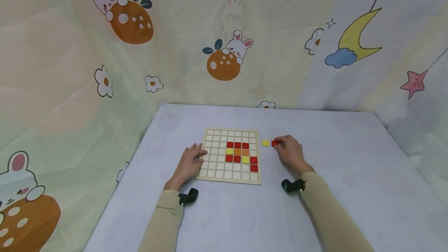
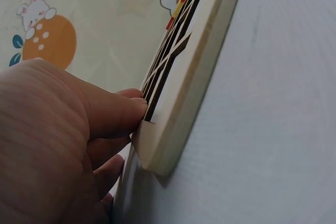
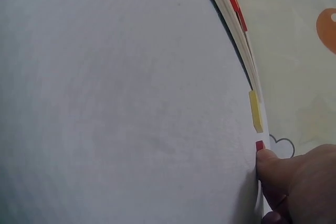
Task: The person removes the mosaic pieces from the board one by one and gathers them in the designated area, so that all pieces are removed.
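A wooden grid board [image 1: 217, 181] lies on the table, with red, yellow and orange square tiles in some of its cells. My left hand [image 1: 189, 162] rests at the board's left edge, its thumb touching the rim in the left wrist view and its fingers loosely extended. To the right of the board, my right hand [image 1: 290, 153] holds a red tile [image 1: 274, 143] at its fingertips, at table level. A loose yellow tile [image 1: 265, 143] lies between the board and that red tile. In the right wrist view the thumb covers much of the red tile [image 3: 260, 145].
A pale cloth covers the table [image 1: 231, 217]. Behind it and at the sides hangs a curtain [image 1: 182, 49] printed with rabbits, flowers and a moon. Each wrist wears a small black camera, such as the right wrist camera [image 1: 292, 186].
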Available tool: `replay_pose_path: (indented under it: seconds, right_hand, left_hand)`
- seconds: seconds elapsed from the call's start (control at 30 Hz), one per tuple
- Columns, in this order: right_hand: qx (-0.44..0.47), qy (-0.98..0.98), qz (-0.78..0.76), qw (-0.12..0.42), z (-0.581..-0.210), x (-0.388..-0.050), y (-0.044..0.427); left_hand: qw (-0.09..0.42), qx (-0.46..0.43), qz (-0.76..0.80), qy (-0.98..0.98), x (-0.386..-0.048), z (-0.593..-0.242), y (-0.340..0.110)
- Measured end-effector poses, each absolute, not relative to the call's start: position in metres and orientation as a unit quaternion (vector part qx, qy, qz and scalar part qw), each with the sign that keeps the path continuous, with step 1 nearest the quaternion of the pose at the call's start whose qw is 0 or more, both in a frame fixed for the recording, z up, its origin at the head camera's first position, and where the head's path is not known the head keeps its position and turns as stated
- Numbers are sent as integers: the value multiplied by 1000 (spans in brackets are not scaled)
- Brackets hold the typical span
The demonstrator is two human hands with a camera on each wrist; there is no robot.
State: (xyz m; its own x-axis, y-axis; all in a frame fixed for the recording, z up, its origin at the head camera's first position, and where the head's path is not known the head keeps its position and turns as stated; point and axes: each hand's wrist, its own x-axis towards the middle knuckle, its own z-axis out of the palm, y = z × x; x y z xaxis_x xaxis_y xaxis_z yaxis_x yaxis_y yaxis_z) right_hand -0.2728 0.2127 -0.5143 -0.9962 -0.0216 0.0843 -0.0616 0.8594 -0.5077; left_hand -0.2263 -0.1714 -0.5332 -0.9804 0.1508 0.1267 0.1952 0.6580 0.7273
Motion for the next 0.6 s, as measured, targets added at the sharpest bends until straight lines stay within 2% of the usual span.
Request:
replay_pose_path:
  seconds: [0.6]
  right_hand:
    - [-9,-944,328,38,-512,-258,214]
  left_hand:
    - [22,-99,-404,-909,-225,-531,-172]
